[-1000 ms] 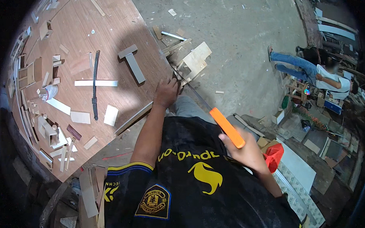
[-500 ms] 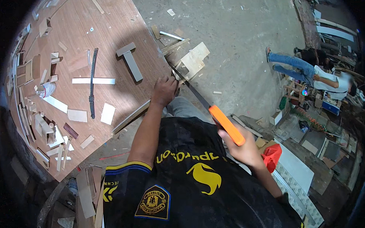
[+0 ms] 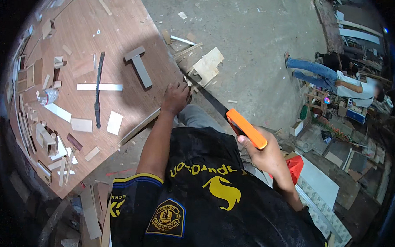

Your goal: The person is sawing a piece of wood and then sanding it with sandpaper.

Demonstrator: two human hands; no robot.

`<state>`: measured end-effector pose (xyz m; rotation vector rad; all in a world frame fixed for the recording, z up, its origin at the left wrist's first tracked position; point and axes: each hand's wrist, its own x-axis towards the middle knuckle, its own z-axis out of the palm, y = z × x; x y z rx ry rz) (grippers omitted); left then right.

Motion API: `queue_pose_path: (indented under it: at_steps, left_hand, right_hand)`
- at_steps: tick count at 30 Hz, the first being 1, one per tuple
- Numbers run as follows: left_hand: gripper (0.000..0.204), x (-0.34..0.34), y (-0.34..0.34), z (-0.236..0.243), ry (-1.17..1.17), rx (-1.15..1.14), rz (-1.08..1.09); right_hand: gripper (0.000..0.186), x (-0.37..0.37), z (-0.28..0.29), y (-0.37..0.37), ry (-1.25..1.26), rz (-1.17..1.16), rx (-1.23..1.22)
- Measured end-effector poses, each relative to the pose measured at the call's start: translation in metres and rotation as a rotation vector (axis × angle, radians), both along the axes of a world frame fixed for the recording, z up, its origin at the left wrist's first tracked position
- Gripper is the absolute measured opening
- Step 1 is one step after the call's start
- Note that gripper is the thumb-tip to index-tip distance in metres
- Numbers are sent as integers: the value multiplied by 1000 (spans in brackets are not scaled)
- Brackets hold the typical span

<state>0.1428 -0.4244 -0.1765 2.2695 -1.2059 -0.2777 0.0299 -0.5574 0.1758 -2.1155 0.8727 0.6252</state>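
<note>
My right hand (image 3: 268, 154) is closed around the orange handle (image 3: 248, 130) of a handsaw. Its dark blade (image 3: 211, 98) runs up and left to the near right corner of the wooden table. At that corner my left hand (image 3: 176, 96) presses down with curled fingers, close beside the blade's far end. Whatever lies beneath those fingers is hidden. On the tabletop just beyond, two grey-brown strips (image 3: 142, 71) lie in a T shape. Farther left, a long dark toothed strip (image 3: 99, 89) crosses a white strip (image 3: 114, 87).
Small wood offcuts (image 3: 82, 125) and box-like pieces (image 3: 44, 137) crowd the table's left side. Scrap boards (image 3: 208, 65) lie on the floor past the corner. A red bag (image 3: 294, 167) and boards are at my right. Another person (image 3: 334, 80) stands at far right.
The saw's handle and my right hand have shifted slightly forward, with the handle turned a little. My left hand stays at the table corner. The whole view has drifted slightly.
</note>
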Motion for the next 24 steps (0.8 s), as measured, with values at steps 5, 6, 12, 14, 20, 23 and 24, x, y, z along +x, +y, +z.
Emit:
queue_pose_path:
  at_steps: [5, 6, 12, 14, 20, 23, 24]
  left_hand:
    - [20, 1, -1, 2, -4, -50, 3]
    - [19, 0, -1, -1, -36, -74, 19]
    - [15, 2, -4, 10, -12, -68, 22]
    - [16, 2, -4, 7, -8, -47, 15]
    - [18, -1, 1, -3, -36, -21, 29]
    - [18, 4, -1, 4, -14, -8, 17]
    - [17, 2, -8, 7, 3, -3, 1]
  right_hand:
    - [30, -36, -8, 6, -65, -21, -31]
    - [30, -38, 0, 10, -93, -5, -33]
    - [27, -38, -53, 7, -165, -53, -57]
    - [27, -25, -74, 8, -227, -41, -67]
    - [27, -12, -10, 3, -109, 47, -33]
    - [28, -18, -31, 0, -37, 33, -34]
    - [28, -15, -65, 7, -100, -14, -31]
